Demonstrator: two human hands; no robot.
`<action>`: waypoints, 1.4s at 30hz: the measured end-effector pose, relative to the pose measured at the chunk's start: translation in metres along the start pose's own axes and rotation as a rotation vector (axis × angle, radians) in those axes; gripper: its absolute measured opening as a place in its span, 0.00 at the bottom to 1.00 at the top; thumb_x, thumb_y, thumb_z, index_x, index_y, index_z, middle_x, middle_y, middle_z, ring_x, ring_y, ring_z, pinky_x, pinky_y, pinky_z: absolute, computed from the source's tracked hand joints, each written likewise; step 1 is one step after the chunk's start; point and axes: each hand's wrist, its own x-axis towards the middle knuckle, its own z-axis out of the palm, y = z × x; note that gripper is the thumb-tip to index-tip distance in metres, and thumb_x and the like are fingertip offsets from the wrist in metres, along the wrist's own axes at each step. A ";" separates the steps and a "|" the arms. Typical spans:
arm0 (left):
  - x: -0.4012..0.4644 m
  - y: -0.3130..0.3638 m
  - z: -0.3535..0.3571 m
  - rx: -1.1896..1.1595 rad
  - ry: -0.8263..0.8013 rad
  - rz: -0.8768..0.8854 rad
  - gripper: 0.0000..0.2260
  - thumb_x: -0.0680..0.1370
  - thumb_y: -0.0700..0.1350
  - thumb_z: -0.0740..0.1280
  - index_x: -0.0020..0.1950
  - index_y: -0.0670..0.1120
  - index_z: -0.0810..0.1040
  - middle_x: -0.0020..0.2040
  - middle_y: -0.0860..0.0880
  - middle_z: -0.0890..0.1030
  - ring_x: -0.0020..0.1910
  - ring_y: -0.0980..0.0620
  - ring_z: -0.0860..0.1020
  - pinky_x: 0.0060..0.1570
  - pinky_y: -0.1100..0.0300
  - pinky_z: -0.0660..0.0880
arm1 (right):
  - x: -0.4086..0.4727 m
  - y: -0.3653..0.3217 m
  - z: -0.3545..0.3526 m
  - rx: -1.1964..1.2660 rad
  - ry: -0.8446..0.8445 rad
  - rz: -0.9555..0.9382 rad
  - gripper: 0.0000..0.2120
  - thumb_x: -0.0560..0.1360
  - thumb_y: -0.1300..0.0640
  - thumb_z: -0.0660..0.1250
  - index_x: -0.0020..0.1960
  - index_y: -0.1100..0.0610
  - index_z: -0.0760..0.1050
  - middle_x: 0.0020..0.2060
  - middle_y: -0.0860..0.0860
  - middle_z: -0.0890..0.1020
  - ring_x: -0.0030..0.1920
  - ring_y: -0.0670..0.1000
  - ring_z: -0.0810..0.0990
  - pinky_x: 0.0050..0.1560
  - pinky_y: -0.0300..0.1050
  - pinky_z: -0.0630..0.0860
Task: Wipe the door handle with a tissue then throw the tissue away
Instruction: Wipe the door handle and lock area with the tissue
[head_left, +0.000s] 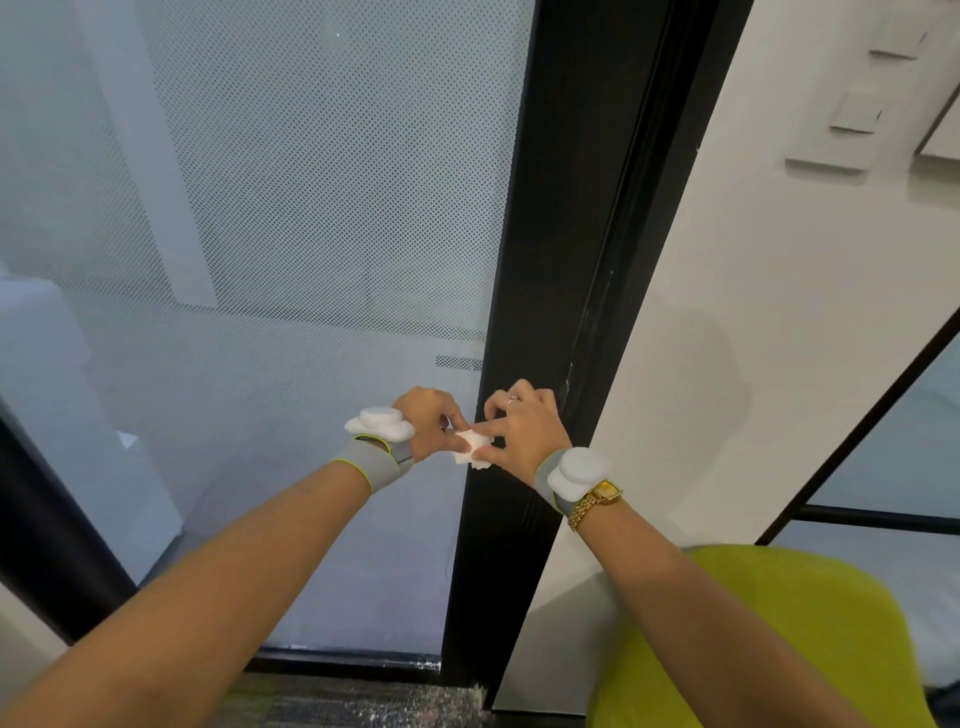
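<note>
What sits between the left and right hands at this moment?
In the head view, a small white tissue spans the gap, pinched by the left hand and the right hand, in front of the black door frame.

Two hands show, the left hand (428, 422) and the right hand (524, 426), with one tissue (474, 446) between them. Each wrist has one grey band, two in all (371, 462) (548, 480). There is one gold watch (597, 499), one ring (512, 399) and one green seat (810, 623).
</note>
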 end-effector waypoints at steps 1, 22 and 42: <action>-0.001 -0.001 -0.001 -0.028 -0.005 0.001 0.11 0.68 0.46 0.74 0.49 0.44 0.83 0.50 0.45 0.83 0.49 0.47 0.79 0.52 0.53 0.76 | -0.001 0.000 0.001 -0.037 0.011 -0.031 0.13 0.71 0.45 0.66 0.52 0.49 0.80 0.51 0.49 0.78 0.55 0.56 0.68 0.55 0.54 0.62; 0.006 -0.002 0.001 -0.208 -0.058 -0.174 0.17 0.64 0.44 0.77 0.51 0.45 0.80 0.43 0.50 0.79 0.42 0.52 0.76 0.46 0.60 0.74 | 0.004 -0.004 0.021 -0.022 0.130 0.068 0.11 0.64 0.51 0.71 0.44 0.52 0.76 0.50 0.50 0.78 0.54 0.55 0.72 0.51 0.53 0.68; 0.007 -0.006 0.007 -0.245 0.005 -0.192 0.13 0.62 0.45 0.78 0.45 0.46 0.85 0.45 0.48 0.84 0.45 0.50 0.81 0.51 0.57 0.78 | -0.010 -0.036 0.008 1.060 0.581 1.088 0.15 0.68 0.47 0.71 0.45 0.57 0.73 0.43 0.51 0.75 0.53 0.57 0.74 0.53 0.45 0.70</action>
